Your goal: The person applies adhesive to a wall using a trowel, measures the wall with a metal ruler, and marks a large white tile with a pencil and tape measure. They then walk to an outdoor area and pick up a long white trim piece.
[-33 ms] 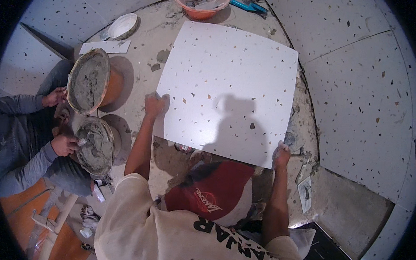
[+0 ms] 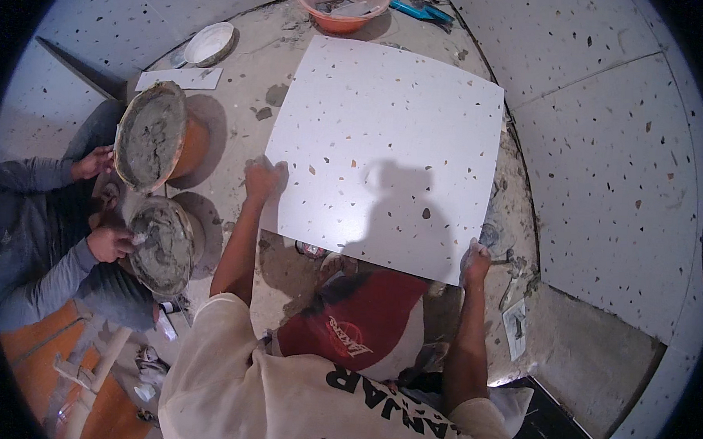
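The left hand (image 2: 265, 179) holds the left side of the speckled slab (image 2: 387, 119), fingers closed at the edge a little nearer the body than its middle. The right hand (image 2: 476, 264) grips the opposite side, close to the near right corner; how far its fingers wrap underneath is hidden.

In the head view, the slab lies across the middle, in front of the person and above the grey floor (image 2: 242, 117), its near edge over the space before the red shorts (image 2: 363, 322). Whether the far edge rests on anything cannot be told.

For a sound hold, I would bring the two hands to matching points on the sides, since the right sits nearer the body than the left and the slab could twist. Fingers belong well under the edges, with the load shared evenly. The corners look like the part most easily chipped, so the near right one calls for care around the small round grey item (image 2: 490, 234) and the trowel-like tool (image 2: 514, 329) on that side.

The speckled face is up toward the camera. The slab looks nearly square, so no long axis stands out, and the lens bends its edges. It sits slightly askew: the side edges run away from the person, leaning right, and the near edge comes closer to the body at its right end.
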{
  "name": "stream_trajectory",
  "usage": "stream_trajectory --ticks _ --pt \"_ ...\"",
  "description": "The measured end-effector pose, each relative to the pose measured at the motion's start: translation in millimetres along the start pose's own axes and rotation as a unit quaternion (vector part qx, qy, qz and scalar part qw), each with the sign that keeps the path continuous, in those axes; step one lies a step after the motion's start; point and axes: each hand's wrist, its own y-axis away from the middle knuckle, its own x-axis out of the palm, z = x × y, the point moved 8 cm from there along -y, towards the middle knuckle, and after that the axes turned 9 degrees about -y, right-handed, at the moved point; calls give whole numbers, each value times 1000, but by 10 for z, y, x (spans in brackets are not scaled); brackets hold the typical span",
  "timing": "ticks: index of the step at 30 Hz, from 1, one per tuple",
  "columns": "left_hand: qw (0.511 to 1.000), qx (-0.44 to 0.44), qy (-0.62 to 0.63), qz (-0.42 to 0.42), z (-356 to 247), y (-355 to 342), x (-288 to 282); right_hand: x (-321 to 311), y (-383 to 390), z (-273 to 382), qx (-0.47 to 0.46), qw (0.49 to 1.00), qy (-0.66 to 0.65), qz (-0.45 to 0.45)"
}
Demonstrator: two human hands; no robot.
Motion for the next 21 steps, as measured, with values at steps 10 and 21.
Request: stream_trajectory --ticks 10,21 --pt "989 76 105 75 -720 2175 -524 -26 -21 -60 53 998 -36 18" --pt "988 -26 146 54 -924 2252 -221 -592 -518 -720 -47 991 119 -38"
